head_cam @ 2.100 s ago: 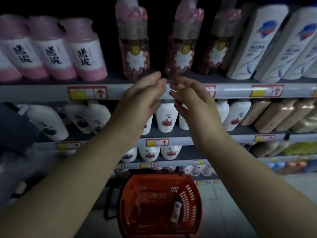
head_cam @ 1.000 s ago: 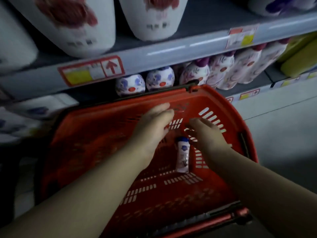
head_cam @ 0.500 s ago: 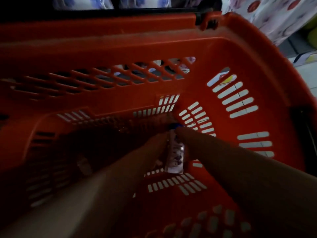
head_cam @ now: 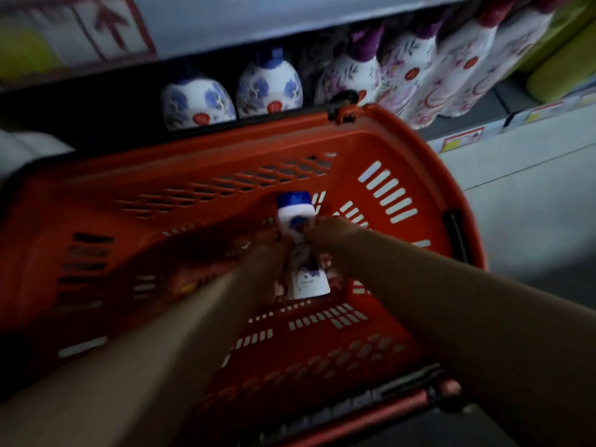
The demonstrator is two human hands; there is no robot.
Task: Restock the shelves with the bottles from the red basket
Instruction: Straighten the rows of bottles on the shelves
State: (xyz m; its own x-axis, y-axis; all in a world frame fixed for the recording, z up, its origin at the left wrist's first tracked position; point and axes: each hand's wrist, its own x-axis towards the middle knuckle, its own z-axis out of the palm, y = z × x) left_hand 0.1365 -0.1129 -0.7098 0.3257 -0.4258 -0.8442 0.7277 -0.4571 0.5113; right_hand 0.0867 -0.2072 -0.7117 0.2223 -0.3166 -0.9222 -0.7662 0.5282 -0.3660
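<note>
Dim shop aisle, grey floor (head_cam: 532, 204) open to the right. One red slotted plastic basket (head_cam: 225, 146). Inside it, one small white blue-capped bottle (head_cam: 303, 266), cap toward the far wall. Left hand (head_cam: 269, 253) and right hand (head_cam: 329, 235) each grip its sides. Basket's far rim sits just before the shelf. Beyond: two round blue-flowered bottles (head_cam: 196, 103), four tall floral bottles (head_cam: 354, 75).

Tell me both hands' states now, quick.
Left hand: holds the small white plastic bottle with blue cap.
Right hand: holds that same bottle, opposite side.
</note>
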